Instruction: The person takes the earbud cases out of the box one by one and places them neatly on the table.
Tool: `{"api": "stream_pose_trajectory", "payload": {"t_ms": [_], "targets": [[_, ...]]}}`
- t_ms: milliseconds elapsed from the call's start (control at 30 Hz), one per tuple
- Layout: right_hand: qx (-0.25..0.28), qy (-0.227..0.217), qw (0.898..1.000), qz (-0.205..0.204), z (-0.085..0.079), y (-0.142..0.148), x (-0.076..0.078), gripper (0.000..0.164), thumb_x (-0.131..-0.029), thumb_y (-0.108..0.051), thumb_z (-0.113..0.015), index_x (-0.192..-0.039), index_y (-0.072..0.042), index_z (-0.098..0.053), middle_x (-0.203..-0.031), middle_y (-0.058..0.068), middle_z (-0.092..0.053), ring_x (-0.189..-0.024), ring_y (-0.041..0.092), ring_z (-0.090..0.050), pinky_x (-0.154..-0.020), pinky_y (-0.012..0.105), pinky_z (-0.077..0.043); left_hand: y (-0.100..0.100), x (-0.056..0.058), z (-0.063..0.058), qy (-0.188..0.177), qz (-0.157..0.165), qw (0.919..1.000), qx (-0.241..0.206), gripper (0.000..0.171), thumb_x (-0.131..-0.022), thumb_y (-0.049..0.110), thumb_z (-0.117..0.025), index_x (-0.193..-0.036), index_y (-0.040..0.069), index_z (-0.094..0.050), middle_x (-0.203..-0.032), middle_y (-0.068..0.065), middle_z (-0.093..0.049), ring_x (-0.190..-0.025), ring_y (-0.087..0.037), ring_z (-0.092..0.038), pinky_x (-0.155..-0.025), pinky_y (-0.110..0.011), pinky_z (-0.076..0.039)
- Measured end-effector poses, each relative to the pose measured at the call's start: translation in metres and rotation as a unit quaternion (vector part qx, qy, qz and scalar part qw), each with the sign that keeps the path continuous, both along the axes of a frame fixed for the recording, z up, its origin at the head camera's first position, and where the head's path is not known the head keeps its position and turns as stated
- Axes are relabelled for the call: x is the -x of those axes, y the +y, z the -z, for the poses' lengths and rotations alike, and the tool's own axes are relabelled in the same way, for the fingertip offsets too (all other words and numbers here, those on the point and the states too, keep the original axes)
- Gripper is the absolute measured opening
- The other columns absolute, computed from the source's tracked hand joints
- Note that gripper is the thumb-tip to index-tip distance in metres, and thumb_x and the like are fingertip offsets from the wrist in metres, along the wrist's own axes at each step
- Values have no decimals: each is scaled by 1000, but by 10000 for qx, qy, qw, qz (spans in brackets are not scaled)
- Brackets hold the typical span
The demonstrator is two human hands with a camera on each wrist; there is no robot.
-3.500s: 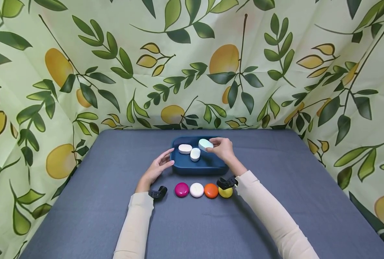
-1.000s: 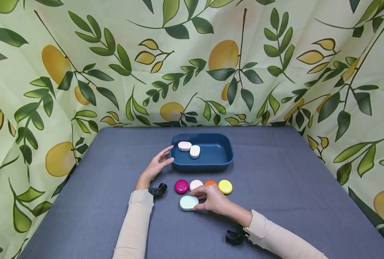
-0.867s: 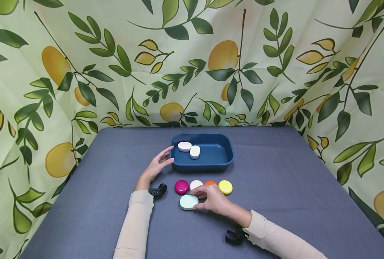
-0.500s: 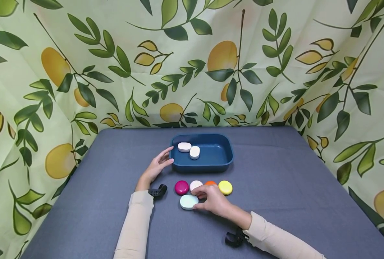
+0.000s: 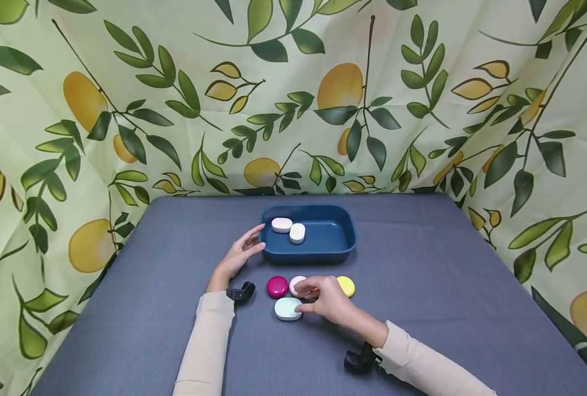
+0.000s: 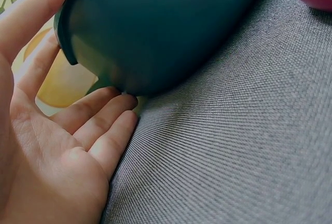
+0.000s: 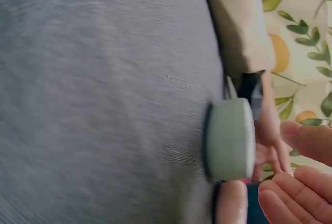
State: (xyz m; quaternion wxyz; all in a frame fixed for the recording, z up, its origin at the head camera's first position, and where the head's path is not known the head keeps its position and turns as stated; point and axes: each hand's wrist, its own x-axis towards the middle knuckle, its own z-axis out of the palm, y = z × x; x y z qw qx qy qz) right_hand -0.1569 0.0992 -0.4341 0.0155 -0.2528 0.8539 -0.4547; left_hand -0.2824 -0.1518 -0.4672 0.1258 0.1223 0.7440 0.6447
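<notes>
A mint-green oval bar, shaped like soap [image 5: 287, 309], lies on the cloth before a row of round glossy discs. My right hand [image 5: 330, 302] is at its right end, fingers spread over the row. In the right wrist view, the bar [image 7: 228, 141] sits beside the parted fingers, with none curled round it. My left hand [image 5: 236, 258] rests its extended fingers against the left end of the blue tray [image 5: 308, 256]. In the left wrist view, those fingertips touch the tray wall [image 6: 155, 32]. Two pale oval bars lie inside the tray, one pinkish [image 5: 281, 225], one white [image 5: 297, 233].
The row has a magenta disc [image 5: 277, 287], a white disc [image 5: 295, 282] and a yellow disc [image 5: 345, 286]; my right hand mostly hides an orange one. Grey cloth [image 5: 175, 231] covers the table. A leaf-and-fruit patterned curtain [image 5: 293, 71] hangs behind and at both sides.
My right hand carried the mint bar from the tray to the cloth before the discs. In the last half second its fingers spread off the bar. My left hand stayed at the tray.
</notes>
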Motion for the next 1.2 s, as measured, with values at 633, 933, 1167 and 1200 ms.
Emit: {"api": "stream_pose_trajectory", "payload": {"t_ms": [633,933,1167,1200], "targets": [[435,285,9986,121,-35,10,51,37,-75,-7,-80,-109,4,-69,-103,22,-73,-94,37,-71,-82,31,-60,-2,2,2,-23,-4,10000,-38,57,-97,19,-56,-150,18,-34,-157,-18,-31,-147,-35,-30,-123,-52,-20],[769,-151,9938,789,-27,11,98,39,-76,-6,-79,-111,6,-67,-105,23,-72,-97,34,-71,-81,32,-60,-1,0,2,-88,-91,9999,53,57,-97,21,-57,-149,22,-35,-157,-15,-32,-146,-34,-32,-122,-53,-23],[450,-348,9888,1381,-20,7,125,38,-75,-8,-80,-111,2,-69,-108,21,-73,-101,32,-71,-88,38,-58,0,2,2,-126,-122,9998,61,56,-97,20,-57,-149,24,-36,-158,-14,-31,-147,-34,-31,-122,-52,-22],[370,-405,9880,1446,-19,7,128,39,-76,-9,-80,-112,1,-69,-109,21,-72,-102,31,-71,-89,39,-57,0,2,2,-113,-100,9999,68,56,-97,20,-56,-149,23,-35,-158,-14,-31,-147,-34,-30,-122,-53,-22]]}}
